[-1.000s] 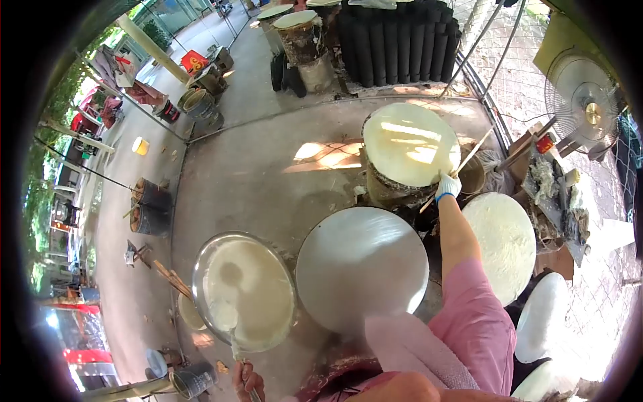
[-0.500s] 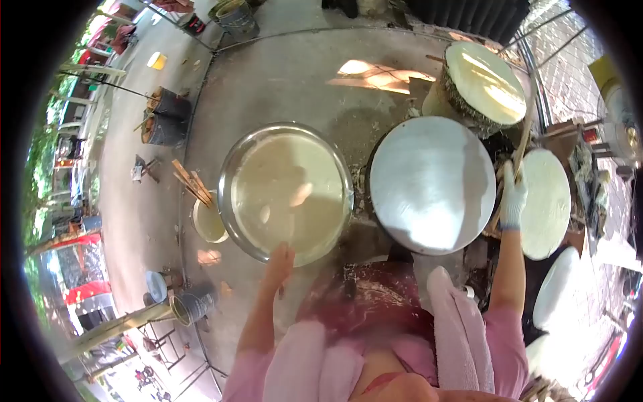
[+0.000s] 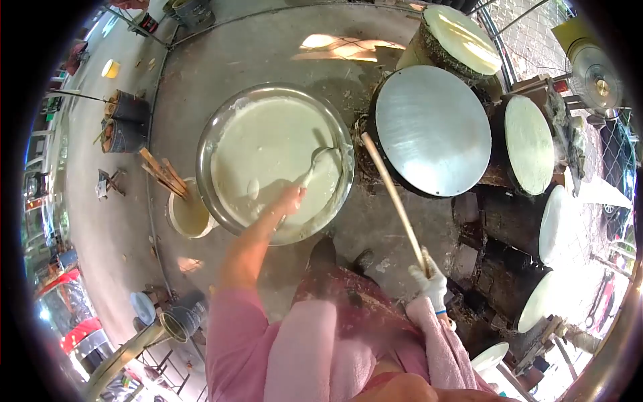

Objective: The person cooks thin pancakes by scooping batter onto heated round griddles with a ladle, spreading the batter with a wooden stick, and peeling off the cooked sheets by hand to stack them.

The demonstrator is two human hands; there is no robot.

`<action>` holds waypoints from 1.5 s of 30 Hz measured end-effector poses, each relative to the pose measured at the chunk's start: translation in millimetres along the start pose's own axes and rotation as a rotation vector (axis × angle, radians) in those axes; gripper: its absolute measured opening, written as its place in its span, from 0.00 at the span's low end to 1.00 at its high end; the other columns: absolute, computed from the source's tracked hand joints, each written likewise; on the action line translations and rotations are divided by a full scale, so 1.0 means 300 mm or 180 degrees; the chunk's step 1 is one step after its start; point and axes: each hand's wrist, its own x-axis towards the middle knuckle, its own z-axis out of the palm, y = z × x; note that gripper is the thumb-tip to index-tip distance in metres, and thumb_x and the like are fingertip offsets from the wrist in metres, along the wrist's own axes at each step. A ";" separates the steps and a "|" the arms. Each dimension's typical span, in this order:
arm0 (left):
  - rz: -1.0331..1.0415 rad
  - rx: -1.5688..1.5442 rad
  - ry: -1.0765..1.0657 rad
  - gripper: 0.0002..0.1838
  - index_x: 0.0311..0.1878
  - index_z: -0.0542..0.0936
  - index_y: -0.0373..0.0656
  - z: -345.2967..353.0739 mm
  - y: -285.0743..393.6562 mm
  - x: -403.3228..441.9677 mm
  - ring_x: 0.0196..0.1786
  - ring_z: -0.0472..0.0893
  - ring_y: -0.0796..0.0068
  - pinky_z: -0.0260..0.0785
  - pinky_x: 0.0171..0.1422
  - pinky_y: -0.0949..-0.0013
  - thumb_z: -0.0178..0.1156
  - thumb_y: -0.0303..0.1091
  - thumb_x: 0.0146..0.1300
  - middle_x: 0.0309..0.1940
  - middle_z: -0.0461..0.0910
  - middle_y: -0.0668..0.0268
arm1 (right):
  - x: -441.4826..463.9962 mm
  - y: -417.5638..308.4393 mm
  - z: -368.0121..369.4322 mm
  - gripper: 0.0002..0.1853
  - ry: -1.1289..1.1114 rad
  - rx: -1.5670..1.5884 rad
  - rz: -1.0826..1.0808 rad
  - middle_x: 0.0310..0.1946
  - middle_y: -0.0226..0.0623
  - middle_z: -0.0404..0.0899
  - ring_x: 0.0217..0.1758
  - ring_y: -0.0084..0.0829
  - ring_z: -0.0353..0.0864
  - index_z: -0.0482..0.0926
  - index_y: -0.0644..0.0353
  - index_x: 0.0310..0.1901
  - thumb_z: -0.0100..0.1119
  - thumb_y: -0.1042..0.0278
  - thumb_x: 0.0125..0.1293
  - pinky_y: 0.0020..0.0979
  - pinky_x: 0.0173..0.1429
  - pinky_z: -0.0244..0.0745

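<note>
My bare left hand (image 3: pixel 288 201) is closed round the handle of a ladle (image 3: pixel 326 155). The ladle's bowl dips into pale, creamy batter (image 3: pixel 268 147) near the right wall of a wide steel basin (image 3: pixel 209 127). In my right hand (image 3: pixel 430 280), which wears a white glove, is a long wooden stick (image 3: pixel 396 204). It slants up and left, its far end hanging between the basin and a round grey griddle (image 3: pixel 432 130). The griddle's surface is bare and shiny.
Other round griddles carry pale sheets: one behind (image 3: pixel 462 40), one at right (image 3: pixel 529 144), more at lower right (image 3: pixel 550 228). Left of the basin stands a bucket (image 3: pixel 191 218) with wooden sticks (image 3: pixel 164 173). Dark pots (image 3: pixel 126 120) are farther left.
My right hand has swung from the right-hand griddle down and left, bringing the stick. The ladle's bowl is now visible at the basin's right side. The view has shifted.
</note>
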 end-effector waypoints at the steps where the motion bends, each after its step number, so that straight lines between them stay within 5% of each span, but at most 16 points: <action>1: -0.0406 -0.1197 -0.0055 0.27 0.36 0.76 0.37 0.061 0.011 -0.042 0.24 0.75 0.56 0.68 0.30 0.57 0.48 0.55 0.74 0.21 0.77 0.56 | -0.010 0.066 0.005 0.35 -0.0092 -0.0060 -0.0096 0.60 0.35 0.79 0.57 0.19 0.77 0.70 0.58 0.69 0.73 0.64 0.61 0.22 0.62 0.71; 3: -0.1210 -0.3583 -0.0154 0.27 0.36 0.75 0.40 0.220 0.078 -0.159 0.17 0.69 0.69 0.62 0.23 0.65 0.50 0.59 0.72 0.15 0.70 0.66 | -0.037 0.194 0.020 0.32 -0.0273 -0.0369 -0.0037 0.58 0.35 0.81 0.54 0.19 0.78 0.70 0.51 0.70 0.68 0.60 0.65 0.22 0.60 0.71; 5: -0.1333 -0.4821 -0.0608 0.27 0.36 0.73 0.42 0.312 0.174 -0.265 0.14 0.57 0.83 0.52 0.21 0.75 0.54 0.61 0.70 0.13 0.57 0.76 | -0.094 0.209 0.035 0.29 -0.0600 -0.1122 0.0321 0.55 0.37 0.83 0.52 0.20 0.79 0.69 0.44 0.71 0.62 0.54 0.70 0.24 0.59 0.72; 11: -0.0575 -0.7336 -0.0438 0.22 0.43 0.74 0.38 0.386 0.512 -0.514 0.12 0.56 0.85 0.51 0.21 0.75 0.49 0.51 0.76 0.17 0.60 0.78 | -0.220 0.305 0.014 0.26 -0.1771 -0.2005 0.0777 0.49 0.43 0.83 0.52 0.26 0.78 0.67 0.39 0.71 0.52 0.51 0.74 0.26 0.62 0.68; 14: 0.0037 -0.8349 -0.0686 0.19 0.45 0.73 0.36 0.320 0.614 -0.631 0.13 0.58 0.86 0.52 0.23 0.75 0.48 0.47 0.77 0.19 0.60 0.78 | -0.265 0.402 -0.062 0.26 -0.1873 -0.1252 -0.0325 0.56 0.41 0.82 0.58 0.25 0.77 0.67 0.43 0.72 0.53 0.55 0.75 0.23 0.65 0.65; 17: 0.0043 -0.7858 -0.0232 0.17 0.47 0.72 0.35 0.097 0.765 -0.820 0.12 0.60 0.88 0.55 0.24 0.77 0.47 0.43 0.78 0.19 0.63 0.77 | -0.326 0.236 -0.098 0.26 -0.1800 -0.1430 0.0000 0.56 0.34 0.82 0.59 0.21 0.76 0.67 0.50 0.72 0.54 0.62 0.74 0.20 0.65 0.64; 20: 0.0472 -0.6817 0.0240 0.18 0.47 0.72 0.35 -0.170 0.871 -1.018 0.12 0.60 0.89 0.54 0.24 0.78 0.47 0.44 0.78 0.19 0.65 0.77 | -0.301 0.244 -0.104 0.26 -0.1487 -0.0482 -0.1371 0.54 0.31 0.83 0.56 0.19 0.76 0.68 0.57 0.70 0.57 0.70 0.72 0.19 0.62 0.65; 22: 0.0731 -0.6210 0.0593 0.19 0.48 0.72 0.35 -0.307 0.878 -1.067 0.12 0.59 0.89 0.54 0.23 0.79 0.46 0.45 0.78 0.19 0.65 0.77 | -0.259 0.248 -0.132 0.27 -0.1366 0.0441 -0.0766 0.49 0.28 0.81 0.45 0.17 0.74 0.68 0.57 0.71 0.57 0.74 0.70 0.18 0.52 0.67; 24: 0.0831 -0.5719 0.0970 0.19 0.49 0.72 0.35 -0.438 0.844 -1.047 0.12 0.59 0.90 0.53 0.24 0.80 0.46 0.45 0.78 0.19 0.65 0.78 | -0.245 0.225 -0.117 0.28 -0.1092 0.1133 -0.0560 0.44 0.24 0.79 0.35 0.14 0.70 0.68 0.55 0.71 0.55 0.77 0.70 0.17 0.42 0.67; 26: 0.1035 -0.5920 0.0683 0.18 0.47 0.73 0.35 -0.557 0.757 -0.928 0.13 0.60 0.91 0.53 0.24 0.81 0.47 0.44 0.78 0.19 0.64 0.78 | -0.277 0.150 -0.061 0.29 -0.0467 0.1340 -0.1272 0.36 0.18 0.77 0.26 0.12 0.64 0.66 0.49 0.73 0.52 0.76 0.71 0.16 0.31 0.63; 28: 0.0889 -0.6090 0.0662 0.17 0.46 0.73 0.36 -0.659 0.753 -0.828 0.14 0.60 0.91 0.53 0.25 0.81 0.48 0.43 0.78 0.19 0.63 0.78 | -0.243 0.093 -0.028 0.29 -0.0131 0.1542 -0.1182 0.35 0.16 0.75 0.26 0.12 0.65 0.66 0.47 0.73 0.51 0.76 0.71 0.18 0.31 0.64; 32: 0.0987 -0.4042 0.1617 0.16 0.37 0.73 0.40 -0.691 0.785 -0.686 0.15 0.63 0.85 0.54 0.22 0.76 0.48 0.41 0.77 0.18 0.65 0.74 | -0.094 0.200 -0.020 0.27 0.0317 0.1795 -0.1103 0.32 0.15 0.73 0.25 0.12 0.64 0.68 0.49 0.72 0.55 0.75 0.71 0.18 0.30 0.63; 34: 0.0465 -0.3194 0.1898 0.16 0.37 0.71 0.42 -0.694 0.886 -0.682 0.13 0.63 0.83 0.54 0.18 0.77 0.51 0.45 0.76 0.16 0.66 0.75 | -0.076 0.203 -0.037 0.27 0.0362 0.1782 -0.1098 0.30 0.15 0.71 0.25 0.11 0.65 0.69 0.53 0.71 0.57 0.73 0.71 0.17 0.30 0.63; 43: -0.0011 -0.5696 -0.1174 0.16 0.47 0.70 0.31 -0.677 1.074 -0.221 0.13 0.58 0.93 0.49 0.24 0.80 0.48 0.39 0.77 0.22 0.64 0.78 | -0.010 -0.049 -0.270 0.27 0.0233 0.1918 -0.0624 0.28 0.22 0.69 0.26 0.14 0.65 0.65 0.58 0.72 0.54 0.70 0.74 0.19 0.28 0.64; 45: -0.0017 -0.5686 -0.1469 0.16 0.47 0.69 0.31 -0.584 1.152 -0.096 0.13 0.57 0.93 0.49 0.24 0.80 0.48 0.39 0.77 0.22 0.64 0.78 | 0.094 -0.034 -0.342 0.26 0.0395 0.1582 -0.0576 0.34 0.25 0.76 0.28 0.13 0.67 0.67 0.59 0.71 0.57 0.68 0.73 0.18 0.32 0.66</action>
